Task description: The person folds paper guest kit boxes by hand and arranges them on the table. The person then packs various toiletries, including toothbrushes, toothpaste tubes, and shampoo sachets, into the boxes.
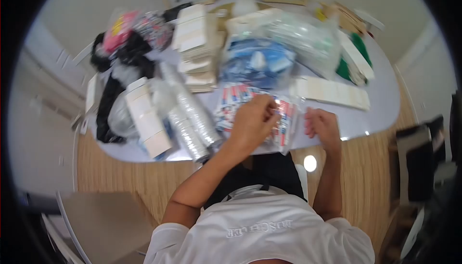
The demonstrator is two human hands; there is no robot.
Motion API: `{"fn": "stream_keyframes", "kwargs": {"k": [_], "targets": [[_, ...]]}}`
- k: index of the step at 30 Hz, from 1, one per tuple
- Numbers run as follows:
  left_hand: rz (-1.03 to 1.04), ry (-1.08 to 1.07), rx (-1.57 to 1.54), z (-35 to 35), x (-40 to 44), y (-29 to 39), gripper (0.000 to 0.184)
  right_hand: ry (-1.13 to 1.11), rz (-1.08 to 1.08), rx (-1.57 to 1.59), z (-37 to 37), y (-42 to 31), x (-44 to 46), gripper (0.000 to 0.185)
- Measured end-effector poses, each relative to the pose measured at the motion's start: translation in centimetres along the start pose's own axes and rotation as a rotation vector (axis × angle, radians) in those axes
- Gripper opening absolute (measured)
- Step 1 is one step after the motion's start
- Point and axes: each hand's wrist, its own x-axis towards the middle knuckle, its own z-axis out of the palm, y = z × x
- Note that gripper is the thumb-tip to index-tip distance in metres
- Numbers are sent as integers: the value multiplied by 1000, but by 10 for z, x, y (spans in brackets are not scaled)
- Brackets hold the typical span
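Over a clear plastic bag of small red, white and blue packets (226,112) is my left hand (255,119), its fingers bent into a pinch. Whatever lies between those fingertips is hidden or too small to make out. Just past the bag's right edge, my right hand (323,125) is raised at the table's front edge. Its fingers curl loosely, slightly apart, and nothing shows in them. Behind the packets lies a clear bag with blue contents (260,62).
Two silvery wrapped rolls (190,107) and a long white box (147,119) lie left of the packets. Stacked flat cartons (192,38) rise behind. Another white box (332,92) lies right, below a bulky clear plastic bag (308,38). Black bags (110,105) cover the far left.
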Motion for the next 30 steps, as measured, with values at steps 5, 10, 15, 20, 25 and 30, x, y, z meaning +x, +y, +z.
{"fn": "stream_keyframes", "kwargs": {"k": [5,10,15,20,25,30], "targets": [[-20,3,-1,0,-2,3,21,-144,106,-96,18,-11,-5,30],[-26,24,-17,-5,-6,13,20,-218,38,221,29,-4,1,25],[158,165,84,-33,-8,65,27,-238,-234,565,53,-72,-10,20],[191,224,293,-67,-4,76,33,-294,-291,534,98,-112,6,21],[-66,240,13,-101,-2,56,17,-436,-327,528,128,-112,20,16],[-194,141,-171,-120,0,54,17,-289,-611,401,138,-97,15,20]]}}
